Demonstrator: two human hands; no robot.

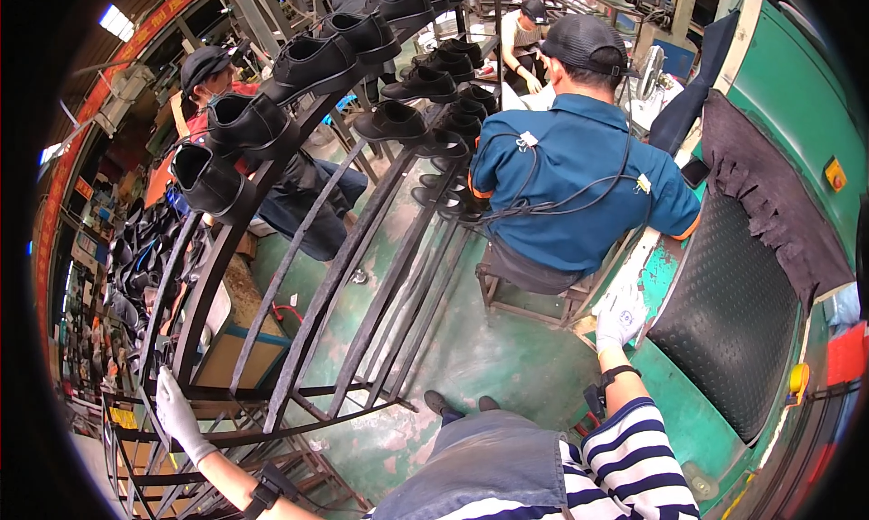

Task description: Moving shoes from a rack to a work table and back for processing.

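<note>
My left hand (178,418), in a white glove, is closed round the near end of a black metal shoe rack (201,328). Black leather shoes (312,66) stand in rows on its upper bars, toward the far end; the nearer bars are bare. My right hand (621,317), also white-gloved, is beside the pale edge of a green machine with its fingers stretched forward. Nothing shows in it, though the fingertips are partly blurred. Right of this hand a dark studded conveyor belt (738,316) comes out from under a ragged dark cloth flap (769,190).
A co-worker in a blue shirt (566,185) sits on a stool ahead, back toward me, cables clipped to the shirt. Another person in red (195,122) is behind the rack at left. Several dark shoes (149,257) are piled there. Green floor (398,429) lies between rack and machine.
</note>
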